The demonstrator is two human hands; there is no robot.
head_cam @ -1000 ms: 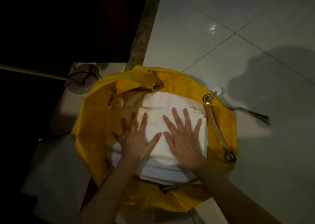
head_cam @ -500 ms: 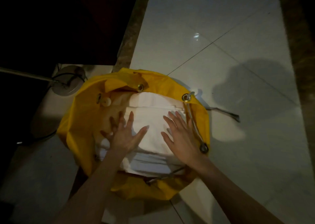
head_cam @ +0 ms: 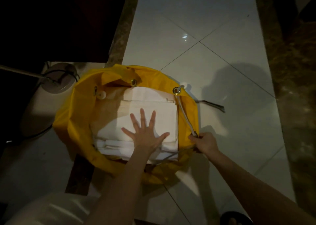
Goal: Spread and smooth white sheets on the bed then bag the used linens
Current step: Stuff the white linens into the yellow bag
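A yellow drawstring bag (head_cam: 75, 122) stands open on the tiled floor, filled with a stack of folded white linens (head_cam: 150, 105). My left hand (head_cam: 145, 134) lies flat on top of the stack, fingers spread. My right hand (head_cam: 204, 141) grips the bag's rim at its right side, by a metal eyelet where the white drawstring cord (head_cam: 183, 112) ends. The cord runs up to another eyelet (head_cam: 177, 90) at the bag's far rim.
A lamp base (head_cam: 58, 81) with a slanting pole and a cable sits left of the bag. A dark strap (head_cam: 213, 105) lies on the floor to the right. White tiles (head_cam: 205, 36) stretch ahead; dark stone borders run on both sides. A foot in a sandal (head_cam: 234, 218) shows at the bottom.
My right hand left the top of the linens and took hold of the bag's right rim. My left hand slid toward the middle of the stack.
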